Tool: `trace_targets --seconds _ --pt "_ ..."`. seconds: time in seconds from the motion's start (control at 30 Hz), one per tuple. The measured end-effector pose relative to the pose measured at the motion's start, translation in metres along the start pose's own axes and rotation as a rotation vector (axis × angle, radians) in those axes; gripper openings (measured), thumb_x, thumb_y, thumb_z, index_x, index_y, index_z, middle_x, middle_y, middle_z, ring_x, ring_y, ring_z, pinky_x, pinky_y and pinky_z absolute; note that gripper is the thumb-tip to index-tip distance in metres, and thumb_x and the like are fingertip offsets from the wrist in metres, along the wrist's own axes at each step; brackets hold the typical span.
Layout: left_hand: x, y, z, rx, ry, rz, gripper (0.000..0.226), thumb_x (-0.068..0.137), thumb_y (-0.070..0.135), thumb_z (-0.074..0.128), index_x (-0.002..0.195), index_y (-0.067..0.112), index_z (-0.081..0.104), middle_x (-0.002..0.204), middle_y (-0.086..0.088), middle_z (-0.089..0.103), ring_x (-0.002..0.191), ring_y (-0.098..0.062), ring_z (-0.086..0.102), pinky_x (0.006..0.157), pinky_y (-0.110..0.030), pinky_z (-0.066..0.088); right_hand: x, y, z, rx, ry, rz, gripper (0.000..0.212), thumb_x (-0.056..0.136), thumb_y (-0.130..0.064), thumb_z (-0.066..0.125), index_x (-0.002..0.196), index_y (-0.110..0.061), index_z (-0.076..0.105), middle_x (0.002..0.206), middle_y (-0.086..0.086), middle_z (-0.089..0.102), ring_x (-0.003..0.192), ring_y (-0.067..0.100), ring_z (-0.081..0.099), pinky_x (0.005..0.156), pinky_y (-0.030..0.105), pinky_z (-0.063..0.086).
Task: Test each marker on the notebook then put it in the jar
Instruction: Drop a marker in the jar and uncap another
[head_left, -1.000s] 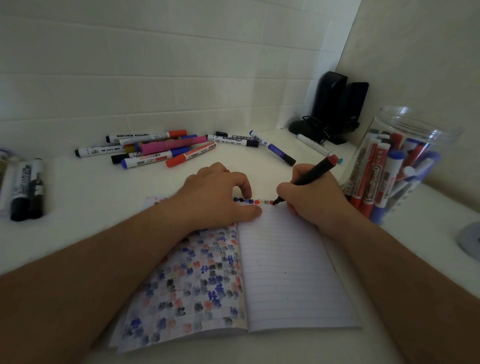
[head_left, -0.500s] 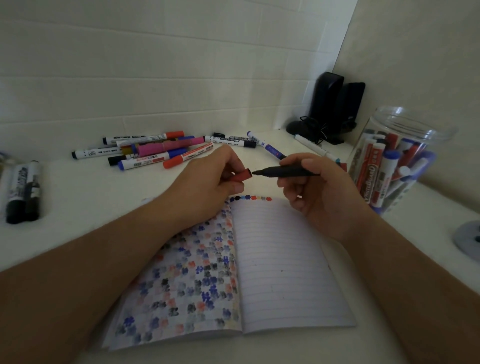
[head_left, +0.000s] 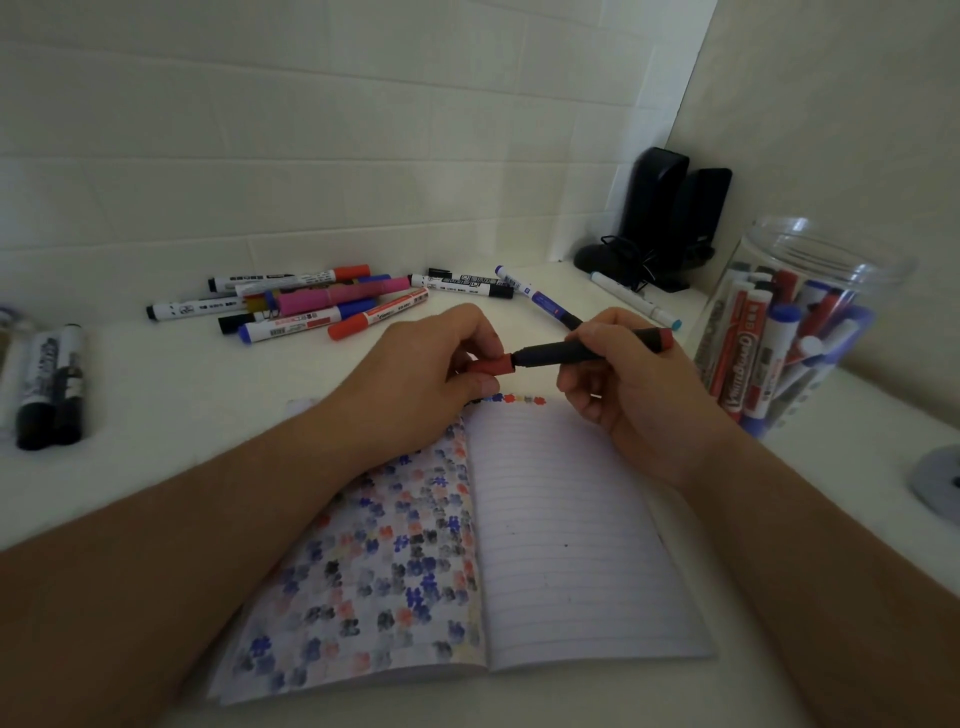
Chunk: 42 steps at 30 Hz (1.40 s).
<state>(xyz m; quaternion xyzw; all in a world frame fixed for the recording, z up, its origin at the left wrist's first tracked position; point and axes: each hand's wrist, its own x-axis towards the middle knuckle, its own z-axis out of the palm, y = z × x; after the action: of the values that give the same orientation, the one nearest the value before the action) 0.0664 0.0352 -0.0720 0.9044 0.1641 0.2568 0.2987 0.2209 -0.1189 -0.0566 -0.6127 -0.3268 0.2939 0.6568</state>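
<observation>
A white tabletop carried an open lined notebook beneath both grips, loose markers beyond the left grip, and a clear plastic jar beside the right grip.

Counts: 1 open notebook, 1 clear jar holding a bunch of markers, too packed to count. 1 black marker in hand, 1 red cap. 2 black speakers in corner. 2 black-capped markers far left. Loose pile: roughly 10, overlapping, exact count unclear.

Marker tip inside cap
</observation>
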Motion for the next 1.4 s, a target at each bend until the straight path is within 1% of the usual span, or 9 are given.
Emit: trace_targets --seconds 0.27,0.5,0.73,0.93,1.03,1.1,1.2,1.27,1.4 --pt "-0.002 0.004 -0.003 -0.048 0.074 -0.007 0.025 0.09 0.02 0.078 0.101 0.037 0.062 0.093 0.025 0.064 0.091 0.017 0.058 0.078 0.001 0.041 -0.003 0.0 0.003 0.044 -0.016 0.009 0.017 0.103 -0.017 0.06 0.088 -0.011 0.064 0.074 0.016 0.069 0.068 0.024 0.055 0.064 0.034 0.041" --pt "-0.003 0.008 -0.003 -0.049 0.105 -0.006 0.027 0.087 0.022 0.08 0.099 0.041 0.065 0.096 0.023 0.068 0.092 0.008 0.062 0.085 -0.01 0.05 -0.005 -0.001 0.004 0.056 -0.007 0.002 0.017 0.104 -0.018 0.058 0.092 -0.008 0.064 0.074 0.015 0.07 0.063 0.02 0.057 0.061 0.03 0.044" --pt "-0.002 0.011 -0.006 -0.061 0.16 0.009 0.034 0.086 0.011 0.08 0.105 0.036 0.068 0.095 0.023 0.069 0.093 0.009 0.064 0.085 -0.004 0.047 -0.006 0.004 0.013 0.109 -0.003 -0.005 0.021 0.106 -0.019 0.057 0.089 -0.009 0.063 0.072 0.013 0.07 0.06 0.016 0.057 0.056 0.024 0.046" --pt "-0.003 0.009 -0.014 -0.214 0.172 -0.026 0.042 0.086 0.013 0.081 0.115 0.039 0.066 0.095 0.021 0.075 0.093 0.009 0.068 0.084 -0.008 0.05 -0.014 -0.005 0.021 -0.01 0.005 -0.117 0.013 0.103 -0.018 0.062 0.105 -0.005 0.067 0.083 0.011 0.073 0.07 0.016 0.065 0.059 0.023 0.051" --pt "-0.008 0.015 -0.011 -0.316 0.149 0.033 0.034 0.081 0.015 0.085 0.102 0.035 0.067 0.093 0.02 0.075 0.091 0.006 0.071 0.081 -0.01 0.053 -0.024 -0.008 0.034 -0.184 0.025 -0.227 0.014 0.1 -0.011 0.067 0.109 -0.02 0.071 0.086 0.0 0.073 0.077 0.015 0.066 0.069 0.028 0.055" --pt "-0.01 0.015 -0.007 -0.324 0.089 0.086 0.029 0.081 0.021 0.086 0.1 0.031 0.068 0.096 0.02 0.074 0.094 0.003 0.071 0.084 -0.016 0.056 -0.03 -0.007 0.04 -0.357 0.013 -0.296 0.016 0.1 -0.022 0.065 0.102 -0.037 0.069 0.093 -0.007 0.074 0.085 0.015 0.068 0.077 0.035 0.058" --pt "-0.012 0.01 -0.006 -0.229 0.006 0.107 0.032 0.082 0.039 0.082 0.109 0.042 0.064 0.107 0.025 0.069 0.105 0.007 0.064 0.089 -0.021 0.054 -0.042 -0.029 0.031 -0.483 -0.013 -0.317 0.011 0.105 -0.025 0.054 0.108 -0.031 0.063 0.101 -0.004 0.075 0.094 0.017 0.071 0.087 0.044 0.059" --pt "-0.011 0.007 -0.005 -0.157 -0.04 0.091 0.035 0.085 0.047 0.077 0.116 0.044 0.061 0.113 0.03 0.064 0.108 0.011 0.059 0.089 -0.019 0.051 -0.05 -0.058 0.014 -0.485 0.01 -0.355 0.016 0.11 -0.016 0.047 0.113 -0.026 0.06 0.091 0.0 0.074 0.089 0.018 0.072 0.083 0.042 0.061" --pt "-0.011 0.008 -0.004 -0.095 -0.055 0.116 0.03 0.09 0.049 0.069 0.118 0.043 0.059 0.11 0.034 0.057 0.105 0.017 0.053 0.087 -0.012 0.045 -0.064 -0.138 -0.033 -0.608 0.273 -0.525 0.02 0.111 -0.019 0.045 0.117 -0.033 0.058 0.068 0.005 0.058 0.057 0.018 0.053 0.051 0.03 0.047"
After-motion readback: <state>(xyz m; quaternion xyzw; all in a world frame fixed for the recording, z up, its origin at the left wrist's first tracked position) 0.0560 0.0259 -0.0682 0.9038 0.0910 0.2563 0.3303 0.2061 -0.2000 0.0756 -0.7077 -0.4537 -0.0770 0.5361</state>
